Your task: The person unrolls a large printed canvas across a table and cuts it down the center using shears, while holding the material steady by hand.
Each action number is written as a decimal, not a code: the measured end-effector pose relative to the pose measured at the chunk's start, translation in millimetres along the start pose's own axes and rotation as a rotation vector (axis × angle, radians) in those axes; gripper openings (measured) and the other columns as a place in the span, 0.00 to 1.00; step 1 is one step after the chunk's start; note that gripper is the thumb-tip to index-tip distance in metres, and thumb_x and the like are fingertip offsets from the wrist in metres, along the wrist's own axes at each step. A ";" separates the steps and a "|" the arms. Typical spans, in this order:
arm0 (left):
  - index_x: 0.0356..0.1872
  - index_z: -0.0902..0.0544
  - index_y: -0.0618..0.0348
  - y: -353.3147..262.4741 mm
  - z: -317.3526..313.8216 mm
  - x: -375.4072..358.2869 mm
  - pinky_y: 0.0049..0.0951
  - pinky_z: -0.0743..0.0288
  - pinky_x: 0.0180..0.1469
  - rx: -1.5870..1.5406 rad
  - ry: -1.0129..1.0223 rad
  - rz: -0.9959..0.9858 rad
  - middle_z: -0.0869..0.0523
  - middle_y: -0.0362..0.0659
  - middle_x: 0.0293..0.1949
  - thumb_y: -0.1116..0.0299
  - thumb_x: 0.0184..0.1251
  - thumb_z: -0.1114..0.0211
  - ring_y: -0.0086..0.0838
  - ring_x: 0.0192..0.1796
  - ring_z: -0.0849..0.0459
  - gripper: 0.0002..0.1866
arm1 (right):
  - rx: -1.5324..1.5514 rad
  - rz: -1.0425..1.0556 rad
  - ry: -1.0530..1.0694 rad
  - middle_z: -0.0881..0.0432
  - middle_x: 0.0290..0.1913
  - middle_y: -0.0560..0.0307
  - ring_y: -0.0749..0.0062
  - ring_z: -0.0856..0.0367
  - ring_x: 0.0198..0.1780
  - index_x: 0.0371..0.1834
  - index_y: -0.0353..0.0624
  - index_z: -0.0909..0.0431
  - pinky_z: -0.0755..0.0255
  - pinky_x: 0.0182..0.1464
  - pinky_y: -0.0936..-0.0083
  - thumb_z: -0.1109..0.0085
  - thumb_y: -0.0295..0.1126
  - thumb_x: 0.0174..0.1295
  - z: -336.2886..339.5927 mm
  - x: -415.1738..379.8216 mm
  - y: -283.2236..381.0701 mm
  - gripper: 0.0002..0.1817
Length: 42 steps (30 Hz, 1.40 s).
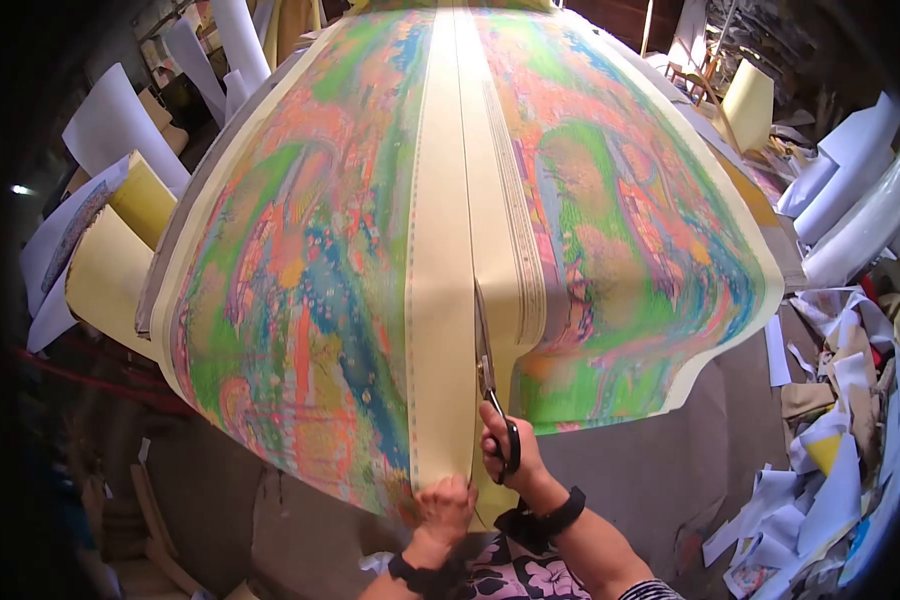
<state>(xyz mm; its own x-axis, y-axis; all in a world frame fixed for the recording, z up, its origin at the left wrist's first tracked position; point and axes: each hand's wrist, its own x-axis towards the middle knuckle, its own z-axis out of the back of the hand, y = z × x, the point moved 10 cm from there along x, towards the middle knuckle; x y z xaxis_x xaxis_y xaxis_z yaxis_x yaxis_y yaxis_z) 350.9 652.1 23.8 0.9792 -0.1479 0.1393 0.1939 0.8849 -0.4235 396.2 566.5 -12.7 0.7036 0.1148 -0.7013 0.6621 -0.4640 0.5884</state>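
Note:
A large sheet of paper point(365, 300) printed with green, orange and blue patterns lies lengthwise before me. Down its middle runs a plain cream band point(442, 250) with a thin dark line along it. My right hand point(515, 462) is closed around the black handles of long scissors point(486, 372), whose blades point away from me along that line. The paper parts at the blades, and its right portion bulges and curls. At the near edge, my left hand point(446, 508) is closed on the cream band, left of the scissors. Its fingertips are partly hidden.
Under the sheet is a grey-brown table point(620, 490). Rolled papers point(120, 225) stand at the left, with more white rolls point(855, 180) at the right. Paper scraps point(805, 500) are heaped at the lower right. A dark floral garment point(525, 575) shows at the table's near edge.

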 end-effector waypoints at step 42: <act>0.20 0.27 0.58 45.1 -20.0 389.5 0.35 0.30 0.26 0.200 -0.044 0.010 0.24 0.50 0.17 0.63 0.47 0.47 0.41 0.23 0.24 0.08 | 0.089 -0.001 0.196 0.40 0.08 0.68 0.82 0.45 0.05 0.15 0.48 0.37 0.52 0.07 0.86 0.48 0.55 0.44 -61.4 199.2 183.3 0.22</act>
<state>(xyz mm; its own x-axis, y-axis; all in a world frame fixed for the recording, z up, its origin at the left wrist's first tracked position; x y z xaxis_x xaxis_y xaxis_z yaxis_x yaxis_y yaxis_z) 742.3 625.7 41.1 0.9765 -0.1227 0.1770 0.1636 0.9571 -0.2391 673.5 558.3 -19.8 0.7452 0.2801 -0.6052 0.6438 -0.5385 0.5436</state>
